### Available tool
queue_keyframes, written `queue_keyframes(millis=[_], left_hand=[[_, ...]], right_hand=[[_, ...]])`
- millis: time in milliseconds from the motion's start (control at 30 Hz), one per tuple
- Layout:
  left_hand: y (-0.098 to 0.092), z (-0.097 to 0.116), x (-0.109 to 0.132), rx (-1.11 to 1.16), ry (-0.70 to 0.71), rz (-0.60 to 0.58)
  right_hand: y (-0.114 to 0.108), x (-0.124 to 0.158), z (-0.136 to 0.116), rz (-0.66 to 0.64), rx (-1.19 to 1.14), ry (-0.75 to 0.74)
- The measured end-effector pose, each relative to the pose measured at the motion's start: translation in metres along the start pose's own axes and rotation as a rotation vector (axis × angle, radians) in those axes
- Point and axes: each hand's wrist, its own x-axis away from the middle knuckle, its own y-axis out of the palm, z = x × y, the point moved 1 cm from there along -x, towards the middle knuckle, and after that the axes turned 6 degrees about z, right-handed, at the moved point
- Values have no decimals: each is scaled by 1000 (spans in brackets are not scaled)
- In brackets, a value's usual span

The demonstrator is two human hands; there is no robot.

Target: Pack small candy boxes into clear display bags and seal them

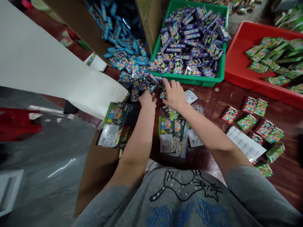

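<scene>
My left hand (147,98) is closed at the near edge of a heap of small blue boxes (138,67), with a blue box (152,89) at its fingertips. Just to the right, my right hand (174,94) has its thumb and forefinger around a small purple box (163,92), in front of the green crate. Below my hands lie clear printed bags (174,134) with green-and-black labels and white barcode patches. Beside my left forearm is another stack of printed bags (112,124).
The green crate (189,78) is heaped with purple boxes. At right stands a red bin (239,53) holding green boxes. Several red and green boxes (264,127) and a white sticker sheet (246,145) lie on the table. A large white sheet (59,63) juts in from the left.
</scene>
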Motion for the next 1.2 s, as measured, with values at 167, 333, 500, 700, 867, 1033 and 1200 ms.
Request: queue_keyframes(millis=[167,333,500,700,867,1033,1200], left_hand=[[-63,-15,54,-97,76,-244],[-116,-35,111,-610,547,-824],[-105,-70,144,-1023,638,-1433],[-49,-55,138,-1062,1112,-1281],[14,-52,79,-1218,1198,-940],[3,-49,75,-1316,1210,-812],[-84,-16,120,-1261,1336,-921]], right_hand=[[-73,84,37,122,-190,147],[-127,226,57,-45,-371,589],[-116,322,31,-397,-458,923],[-132,357,32,-291,-59,730],[-140,350,61,-326,-130,-18],[-118,333,70,-331,-154,-168],[-104,312,62,-226,-150,-77]])
